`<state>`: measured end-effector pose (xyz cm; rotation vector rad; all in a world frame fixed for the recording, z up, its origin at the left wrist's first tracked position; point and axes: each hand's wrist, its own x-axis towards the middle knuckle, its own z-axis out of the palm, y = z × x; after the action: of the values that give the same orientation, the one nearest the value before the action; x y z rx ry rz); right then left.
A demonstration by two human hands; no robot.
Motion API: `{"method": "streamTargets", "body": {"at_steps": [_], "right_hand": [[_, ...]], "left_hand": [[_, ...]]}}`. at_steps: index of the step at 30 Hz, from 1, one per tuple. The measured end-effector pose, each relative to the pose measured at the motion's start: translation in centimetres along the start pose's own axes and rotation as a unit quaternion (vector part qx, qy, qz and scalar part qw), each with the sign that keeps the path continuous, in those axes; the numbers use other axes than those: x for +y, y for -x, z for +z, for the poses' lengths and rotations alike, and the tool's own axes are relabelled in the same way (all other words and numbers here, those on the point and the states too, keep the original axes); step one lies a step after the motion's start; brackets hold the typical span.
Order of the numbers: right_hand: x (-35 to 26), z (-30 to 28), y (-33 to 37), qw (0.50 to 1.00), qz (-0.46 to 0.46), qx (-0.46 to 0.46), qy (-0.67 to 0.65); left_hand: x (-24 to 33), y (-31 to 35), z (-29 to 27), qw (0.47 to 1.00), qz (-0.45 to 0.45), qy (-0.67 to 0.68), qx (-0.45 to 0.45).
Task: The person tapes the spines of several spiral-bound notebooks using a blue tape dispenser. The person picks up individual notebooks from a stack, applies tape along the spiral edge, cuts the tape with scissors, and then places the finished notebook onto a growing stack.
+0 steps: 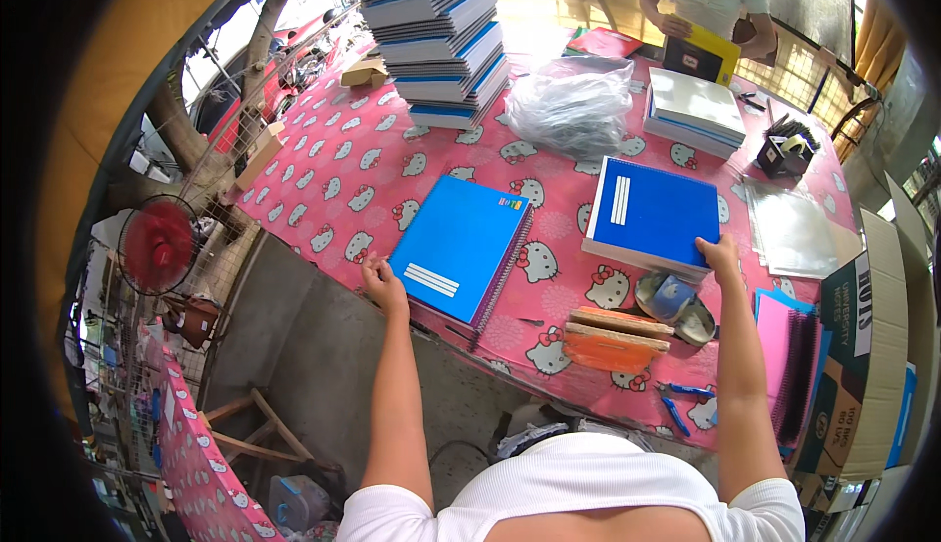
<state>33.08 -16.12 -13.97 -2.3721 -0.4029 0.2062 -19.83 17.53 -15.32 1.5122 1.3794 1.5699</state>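
On the pink patterned tablecloth lies a small stack of spiral notebooks with a light-blue notebook on top; its purple coil runs down the right side. My left hand is at the stack's left edge, near the front corner, fingers loosely curled and nothing seen in them. To the right lies another stack topped by a dark-blue notebook. My right hand has its thumb and fingers closed on that stack's right front corner. The fingers beneath the edge are partly hidden.
Behind stand a tall notebook pile, clear plastic bags and a white-topped stack. Closer are an orange-sided wooden block, a tape roll, blue-handled pliers and a cardboard box. Across the table, a person holds a yellow-and-black notebook.
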Motion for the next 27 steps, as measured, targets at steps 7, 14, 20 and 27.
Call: {"method": "streamTargets", "body": {"at_steps": [7, 14, 20, 27], "right_hand": [[-5.2, -3.3, 1.6, 0.989, 0.110, -0.087, -0.042], [-5.9, -4.3, 1.7, 0.998, -0.008, -0.017, 0.059], [-5.2, -7.4, 9.4, 0.963, -0.238, 0.110, -0.064], [-3.9, -10.2, 20.3, 0.919, -0.160, -0.067, -0.353]], "left_hand": [[12.7, 3.4, 3.0, 0.975, 0.087, -0.190, 0.070], [23.6, 21.2, 7.3, 0.765, 0.277, -0.154, -0.560], [21.2, 17.6, 9.3, 0.822, 0.029, 0.093, -0.561], [26.4, 13.4, 8.7, 0.830, -0.092, 0.174, -0.522]]}}
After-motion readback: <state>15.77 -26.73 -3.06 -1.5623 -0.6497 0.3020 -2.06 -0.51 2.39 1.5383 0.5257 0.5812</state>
